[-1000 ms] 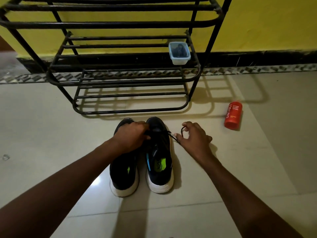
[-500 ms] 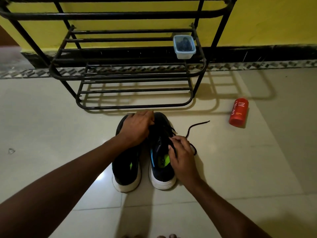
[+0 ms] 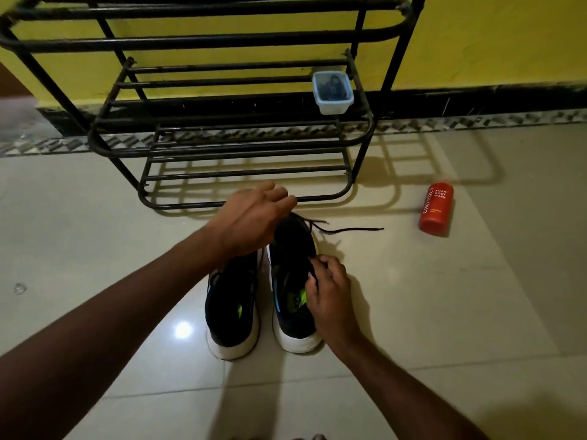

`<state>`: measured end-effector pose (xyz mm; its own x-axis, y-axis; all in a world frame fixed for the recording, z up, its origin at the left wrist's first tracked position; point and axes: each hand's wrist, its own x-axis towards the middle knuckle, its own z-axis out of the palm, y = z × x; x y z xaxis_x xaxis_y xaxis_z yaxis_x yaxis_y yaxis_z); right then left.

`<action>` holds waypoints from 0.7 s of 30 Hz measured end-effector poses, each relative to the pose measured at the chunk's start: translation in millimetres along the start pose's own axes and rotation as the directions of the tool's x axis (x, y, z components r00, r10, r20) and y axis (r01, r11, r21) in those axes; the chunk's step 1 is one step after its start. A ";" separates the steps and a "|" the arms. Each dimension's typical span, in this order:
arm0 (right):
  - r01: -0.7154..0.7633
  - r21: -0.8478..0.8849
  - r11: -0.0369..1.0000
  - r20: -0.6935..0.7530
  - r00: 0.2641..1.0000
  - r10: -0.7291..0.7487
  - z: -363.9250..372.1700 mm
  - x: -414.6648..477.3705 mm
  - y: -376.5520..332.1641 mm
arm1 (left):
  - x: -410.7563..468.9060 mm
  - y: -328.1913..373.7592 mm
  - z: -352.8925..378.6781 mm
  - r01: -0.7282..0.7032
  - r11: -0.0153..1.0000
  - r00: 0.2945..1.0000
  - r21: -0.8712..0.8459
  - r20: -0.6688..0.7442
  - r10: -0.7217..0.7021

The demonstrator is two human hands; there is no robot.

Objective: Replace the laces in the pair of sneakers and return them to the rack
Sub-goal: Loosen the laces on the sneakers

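Right hand [image 3: 330, 292]: grip pinches the black shoelace [image 3: 349, 230] at the upper eyelets of the black, white-soled right sneaker [image 3: 290, 268], same spot as half a second back. Left hand [image 3: 252, 219] has lifted off the toes; grip loose, holding nothing. Lace tail now lies straighter on the pale tiled floor [image 3: 444, 312]. Likely still unlacing. Both shoes sit just in front of the black metal rack [image 3: 222, 147].

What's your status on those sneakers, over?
Left hand open over left sneaker. Right hand pinching lace on right sneaker, loose end trailing on floor. Both sneakers on floor before rack. Red bottle off right, not blocking.
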<state>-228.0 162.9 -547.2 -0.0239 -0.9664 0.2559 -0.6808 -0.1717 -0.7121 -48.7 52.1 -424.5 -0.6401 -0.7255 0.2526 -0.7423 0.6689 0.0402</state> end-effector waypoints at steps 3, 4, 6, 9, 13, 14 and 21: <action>0.005 0.011 1.000 0.001 1.000 -0.005 0.5 -0.6 -0.6 | -13.8 -9.7 12.0 -0.036 0.975 0.968 0.220 0.248 -0.020; 0.005 0.011 1.000 0.000 1.000 -0.005 0.6 -0.7 -0.6 | -15.9 -12.2 13.6 -0.028 0.976 0.956 0.217 0.292 -0.037; -0.001 0.010 1.000 -0.003 1.000 0.001 1.3 -0.5 -1.9 | -17.2 -15.0 11.0 -0.022 0.983 0.955 0.182 0.294 -0.033; 0.001 0.004 1.000 -0.005 1.000 -0.001 1.1 -1.5 -0.6 | -11.9 -11.1 1.4 0.140 0.990 0.968 -0.031 0.216 -0.130; -0.021 -0.006 1.000 -0.016 1.000 0.021 1.6 -1.5 0.9 | 5.5 14.4 -30.4 0.185 0.805 0.936 -0.564 -0.147 -0.319; -0.023 -0.026 0.999 -0.027 0.999 0.023 2.3 -0.8 1.1 | 11.7 21.0 -37.2 0.162 0.751 0.920 -0.641 -0.178 -0.350; -0.007 -0.070 0.998 -0.047 0.999 0.004 4.2 -4.0 0.8 | 19.5 22.0 -13.4 0.320 0.355 0.859 -0.879 0.110 -0.501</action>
<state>-225.4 165.9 -551.6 -0.0613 -0.9569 0.2837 -0.7303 -0.1508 -0.6663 -74.9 54.8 -405.8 -0.1997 -0.9757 0.0901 -0.2937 0.1474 0.9445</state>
